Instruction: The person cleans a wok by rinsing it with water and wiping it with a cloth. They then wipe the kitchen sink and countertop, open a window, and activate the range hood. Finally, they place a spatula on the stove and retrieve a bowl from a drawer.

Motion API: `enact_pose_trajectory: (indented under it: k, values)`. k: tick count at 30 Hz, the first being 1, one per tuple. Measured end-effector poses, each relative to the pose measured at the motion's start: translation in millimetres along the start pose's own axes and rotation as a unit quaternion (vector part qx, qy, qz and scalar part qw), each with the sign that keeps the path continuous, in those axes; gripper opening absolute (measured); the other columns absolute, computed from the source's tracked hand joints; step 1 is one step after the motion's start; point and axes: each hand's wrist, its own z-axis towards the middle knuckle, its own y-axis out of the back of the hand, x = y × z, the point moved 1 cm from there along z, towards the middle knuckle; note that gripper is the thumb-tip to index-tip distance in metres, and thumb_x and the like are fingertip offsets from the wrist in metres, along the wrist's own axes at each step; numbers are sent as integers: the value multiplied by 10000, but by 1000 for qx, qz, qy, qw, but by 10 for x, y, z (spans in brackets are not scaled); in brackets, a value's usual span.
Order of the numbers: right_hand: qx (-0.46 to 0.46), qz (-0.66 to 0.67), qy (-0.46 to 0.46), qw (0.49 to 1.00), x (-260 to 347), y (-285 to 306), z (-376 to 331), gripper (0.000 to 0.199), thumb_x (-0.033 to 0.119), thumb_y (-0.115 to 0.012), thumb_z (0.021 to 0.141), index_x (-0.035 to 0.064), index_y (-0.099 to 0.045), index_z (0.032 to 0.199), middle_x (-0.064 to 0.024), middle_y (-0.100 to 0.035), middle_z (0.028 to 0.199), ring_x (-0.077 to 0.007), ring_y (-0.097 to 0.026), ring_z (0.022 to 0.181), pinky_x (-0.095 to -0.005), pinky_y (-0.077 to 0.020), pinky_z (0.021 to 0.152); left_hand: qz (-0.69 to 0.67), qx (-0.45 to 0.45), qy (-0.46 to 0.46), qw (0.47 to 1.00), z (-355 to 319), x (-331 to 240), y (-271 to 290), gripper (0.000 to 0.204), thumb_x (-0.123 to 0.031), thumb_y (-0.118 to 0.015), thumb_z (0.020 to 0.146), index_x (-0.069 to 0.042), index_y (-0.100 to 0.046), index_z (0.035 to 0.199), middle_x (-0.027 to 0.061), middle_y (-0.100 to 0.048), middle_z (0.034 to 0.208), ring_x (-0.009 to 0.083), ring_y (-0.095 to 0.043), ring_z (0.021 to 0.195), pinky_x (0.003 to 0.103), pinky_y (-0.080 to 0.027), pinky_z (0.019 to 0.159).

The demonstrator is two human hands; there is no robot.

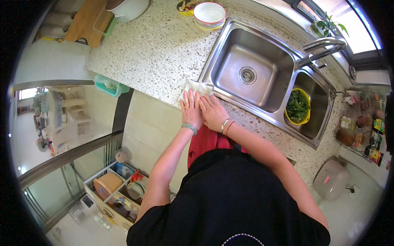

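Near the middle of the frame, at the edge of the counter: pale cloth, straight ahead of and partly under the hands, longest roughly from left to right, crosswise to the fingers. Over its left part, the left hand, fingers long and slightly parted; close alongside, at its lower right, the right hand, equally outstretched. Hard to tell whether any fold is pinched underneath. Just right of the cloth, as a barrier, the rim of the sink; farther right, basket of greens. At upper middle, bowls.
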Motion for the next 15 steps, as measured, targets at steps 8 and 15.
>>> enact_pose_trajectory:
  k: [8, 15]
  values:
    - [-25, 29, -83, 996, -300, 43, -1174, 669, 223, -669, 711, -43, -423, 1274, -167, -463, 1316, -287, -383, 1282, -438, -207, 1108, -89, 25, -93, 991, -363, -1041, -103, 940, -231, -685, 721, -55, -146, 1470, 213, -67, 1526, 418, -16, 1408, 570, -66, 1111]
    - [-63, 123, -171, 975, -492, 91, -1925, 602, 213, -653, 746, 78, -440, 1293, -65, -485, 1327, -190, -415, 1272, -447, -215, 1104, -83, 57, -216, 971, -449, -1514, -148, 949, -414, -707, 724, -65, -212, 1456, 208, -119, 1518, 411, -60, 1405, 570, -81, 1111]
